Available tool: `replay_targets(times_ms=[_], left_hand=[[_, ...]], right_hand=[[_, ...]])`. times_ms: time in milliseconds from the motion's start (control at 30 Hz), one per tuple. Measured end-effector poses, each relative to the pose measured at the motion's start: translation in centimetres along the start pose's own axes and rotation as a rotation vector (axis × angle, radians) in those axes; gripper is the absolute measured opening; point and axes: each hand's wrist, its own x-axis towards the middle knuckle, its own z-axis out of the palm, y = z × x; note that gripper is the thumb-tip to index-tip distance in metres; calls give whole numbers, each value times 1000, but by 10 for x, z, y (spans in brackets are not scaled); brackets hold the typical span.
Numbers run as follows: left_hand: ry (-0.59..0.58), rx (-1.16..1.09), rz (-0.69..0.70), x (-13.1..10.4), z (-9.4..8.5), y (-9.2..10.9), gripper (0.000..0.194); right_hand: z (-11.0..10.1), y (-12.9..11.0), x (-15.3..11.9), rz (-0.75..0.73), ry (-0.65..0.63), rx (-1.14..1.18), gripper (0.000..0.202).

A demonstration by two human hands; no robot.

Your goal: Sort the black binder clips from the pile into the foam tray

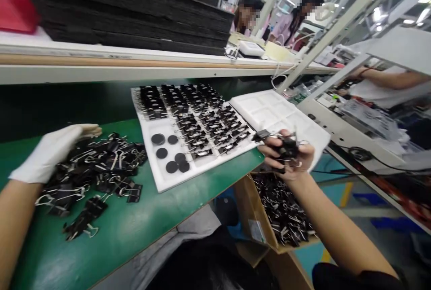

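Black clothing (pixel 208 258) lies nearest, at the bottom edge, beside the green desk (pixel 134 236). Above a cardboard box (pixel 261 220) full of binder clips, the right hand (pixel 286 153) has its fingers curled around a bunch of black clips (pixel 288 148). At the far left, the gloved left hand (pixel 55 148) lies against a loose clip heap (pixel 111 160), fingers stretched out and together; whether they touch any clips underneath is hidden. Between the hands, a white foam tray (pixel 161 177) holds rows of clips and black discs (pixel 161 153).
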Motion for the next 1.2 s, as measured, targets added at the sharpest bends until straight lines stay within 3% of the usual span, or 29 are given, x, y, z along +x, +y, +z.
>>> replay_targets(times_ms=[167, 267, 367, 467, 533, 633, 767, 933, 1067, 1200], left_hand=[[-113, -217, 153, 11, -9, -38, 72], [-132, -283, 158, 15, -7, -45, 82], [-147, -277, 169, 17, -5, -49, 86], [-170, -292, 179, 15, -6, -52, 87], [-207, -340, 180, 14, -9, -53, 84], [-285, -368, 147, 12, -14, -50, 80], [-311, -292, 160, 12, -18, -46, 74], [-314, -263, 204, 16, -19, -49, 69], [-361, -234, 238, 15, -25, -47, 65], [-361, -339, 129, 9, -37, -36, 70]], right_hand=[[98, 88, 85, 402, -360, 65, 37], [155, 129, 128, 504, -505, -141, 40], [210, 165, 157, 321, -656, -561, 35], [251, 196, 166, -79, -922, -1106, 36], [265, 214, 164, -307, -1038, -1465, 37], [268, 233, 159, -522, -1057, -1707, 43], [252, 241, 162, -756, -1045, -1624, 76], [229, 232, 178, -700, -1128, -1575, 95], [212, 213, 175, -645, -1128, -1654, 106], [184, 160, 136, -768, -980, -1811, 79]])
